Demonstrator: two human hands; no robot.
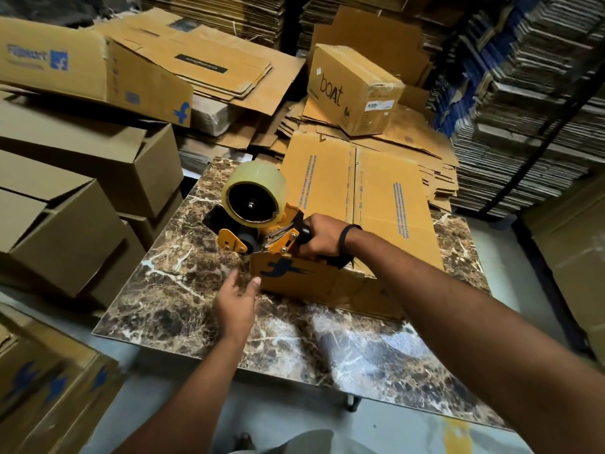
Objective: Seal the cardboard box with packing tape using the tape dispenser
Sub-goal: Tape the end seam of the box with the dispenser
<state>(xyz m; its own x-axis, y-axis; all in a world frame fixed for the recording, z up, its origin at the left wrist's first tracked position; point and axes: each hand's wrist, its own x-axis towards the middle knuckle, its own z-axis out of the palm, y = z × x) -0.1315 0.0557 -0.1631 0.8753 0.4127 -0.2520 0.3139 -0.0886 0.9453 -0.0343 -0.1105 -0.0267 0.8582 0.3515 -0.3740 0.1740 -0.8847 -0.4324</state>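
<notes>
Head view looks down on a brown marble-patterned tabletop (183,299) where a small tan cardboard box with a dark blue logo (294,276) sits near the middle, its near end facing the person. The right hand (319,236) has its grip wrapped around the black handle of an orange metal tape dispenser carrying a roll of clear packing tape (258,217), whose front roller rests at the box's top edge on the left end. The left hand (236,298) is spread wide, holding nothing, thumb tip touching the box's end face just beneath the dispenser.

The step in hand looks like anchoring the tape's start over that end. To do it well, the left hand should press the loose tape tail flat against the end face and brace the box so it cannot slide, while the right hand keeps the roller pressed down and pulls straight along the centre seam toward the far end, keeping even tension.

The box is low and oblong, slightly scuffed, its flaps apparently folded shut. Whether tape already lies on it I cannot tell. A flattened carton (360,204) lies just behind it.
</notes>
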